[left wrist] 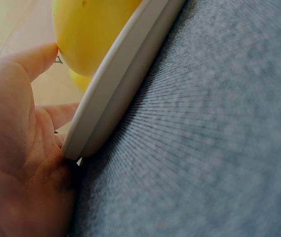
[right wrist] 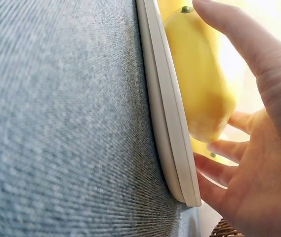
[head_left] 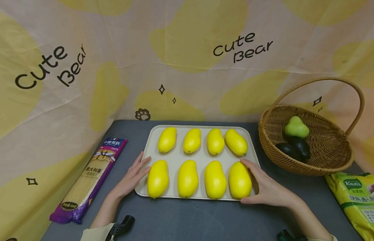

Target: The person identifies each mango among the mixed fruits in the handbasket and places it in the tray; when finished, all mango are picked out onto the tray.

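Several yellow mangoes (head_left: 215,179) lie in two rows on a white rectangular tray (head_left: 175,157). My right hand (head_left: 266,187) is around the front-right mango (head_left: 240,180), thumb at its near end and index finger at its far end. A gap shows between the palm and that mango (right wrist: 197,74) in the right wrist view. My left hand (head_left: 131,177) is at the tray's left edge, its fingers extended over the rim. In the left wrist view, the left thumb tip touches or nearly touches the front-left mango (left wrist: 93,34).
A wicker basket (head_left: 307,167) at right holds a green pear (head_left: 296,127) and dark avocado-like fruits (head_left: 300,148). A yellow-green Knorr bag (head_left: 357,201) lies in front of it. Left of the tray is a pasta packet (head_left: 90,177). Patterned cloth (head_left: 187,67) hangs behind the grey table (head_left: 187,221).
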A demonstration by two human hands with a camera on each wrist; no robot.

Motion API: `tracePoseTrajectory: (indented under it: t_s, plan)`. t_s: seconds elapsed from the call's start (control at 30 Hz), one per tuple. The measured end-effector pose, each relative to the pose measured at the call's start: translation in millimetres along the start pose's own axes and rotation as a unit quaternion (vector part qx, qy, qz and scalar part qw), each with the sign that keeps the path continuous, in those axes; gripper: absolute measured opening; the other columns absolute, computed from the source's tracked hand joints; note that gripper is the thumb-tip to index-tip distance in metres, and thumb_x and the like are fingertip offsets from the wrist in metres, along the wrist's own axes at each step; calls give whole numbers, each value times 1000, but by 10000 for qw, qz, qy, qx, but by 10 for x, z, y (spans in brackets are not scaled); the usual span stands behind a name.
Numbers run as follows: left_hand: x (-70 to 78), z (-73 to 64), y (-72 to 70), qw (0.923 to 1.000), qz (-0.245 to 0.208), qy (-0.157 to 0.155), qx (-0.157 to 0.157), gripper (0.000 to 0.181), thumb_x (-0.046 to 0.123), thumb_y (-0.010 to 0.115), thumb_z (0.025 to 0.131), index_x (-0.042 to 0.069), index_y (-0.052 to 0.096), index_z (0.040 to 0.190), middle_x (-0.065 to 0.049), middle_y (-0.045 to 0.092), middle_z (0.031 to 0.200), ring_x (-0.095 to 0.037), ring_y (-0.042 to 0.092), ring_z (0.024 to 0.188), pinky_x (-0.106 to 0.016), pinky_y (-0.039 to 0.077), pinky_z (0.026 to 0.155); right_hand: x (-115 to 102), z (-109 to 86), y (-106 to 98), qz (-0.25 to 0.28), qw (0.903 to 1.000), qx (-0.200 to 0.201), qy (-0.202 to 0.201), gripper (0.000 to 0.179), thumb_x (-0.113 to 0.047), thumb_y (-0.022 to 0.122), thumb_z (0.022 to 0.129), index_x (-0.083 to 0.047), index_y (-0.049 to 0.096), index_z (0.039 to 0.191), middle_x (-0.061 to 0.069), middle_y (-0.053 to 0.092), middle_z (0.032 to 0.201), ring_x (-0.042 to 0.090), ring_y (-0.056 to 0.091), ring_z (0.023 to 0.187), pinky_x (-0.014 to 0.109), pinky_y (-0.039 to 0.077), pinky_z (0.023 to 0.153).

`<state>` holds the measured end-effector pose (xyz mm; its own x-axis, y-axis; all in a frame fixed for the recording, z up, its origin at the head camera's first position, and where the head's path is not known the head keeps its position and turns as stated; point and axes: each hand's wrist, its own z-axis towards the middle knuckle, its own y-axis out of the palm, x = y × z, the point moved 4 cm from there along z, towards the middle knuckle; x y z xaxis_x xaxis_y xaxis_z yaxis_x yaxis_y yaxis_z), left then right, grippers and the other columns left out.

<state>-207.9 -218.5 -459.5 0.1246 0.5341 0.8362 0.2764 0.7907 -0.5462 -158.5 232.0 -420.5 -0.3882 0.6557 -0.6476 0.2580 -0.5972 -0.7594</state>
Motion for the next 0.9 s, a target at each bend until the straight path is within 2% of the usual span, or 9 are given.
tracePoseTrajectory:
  t_s: [0.13,0.37,0.57,0.67,0.83,0.9]
  plan:
    - [0,-3,3,10000,-8,-9,6,59,40,44,103,7,34,151,-12,-2,163,-41,-4,146,-70,-8,106,3,-2,8,-55,10000,19,-53,116,-50,86,68,-14,18,154,12,23,155,31,27,138,62,29,102]
    - [-1,-5,7,10000,-14,-2,-10,59,40,44,103,8,35,151,-12,-2,163,-40,-4,147,-71,-10,105,11,-5,15,-48,9999,67,109,117,-51,87,66,-16,19,154,7,24,155,26,28,138,57,30,104]
    - [-11,-3,10,10000,-16,30,-7,59,40,43,103,8,35,151,-12,-2,163,-40,-4,147,-71,-9,105,8,-9,11,-3,10000,81,-26,115,-49,86,68,-13,19,154,11,24,155,30,28,138,58,30,104]
    - [-9,-2,8,10000,-9,45,3,59,40,44,103,7,35,151,-12,-2,163,-41,-4,146,-71,-9,105,13,-7,13,-16,10000,72,35,115,-51,86,68,-14,19,154,7,24,156,27,28,139,51,31,106]
    - [1,-6,8,10000,-31,54,13,59,39,44,103,7,34,151,-12,-2,163,-41,-4,146,-71,-9,105,19,-4,11,-59,10000,46,19,115,-52,85,69,-14,19,154,8,24,156,28,27,139,48,30,107]
    - [4,-6,7,10000,-32,53,14,59,39,44,103,7,34,151,-12,-2,163,-41,-4,146,-71,-9,105,21,-5,11,-49,10000,34,-7,115,-52,84,69,-14,18,155,9,23,156,28,27,139,44,29,109]
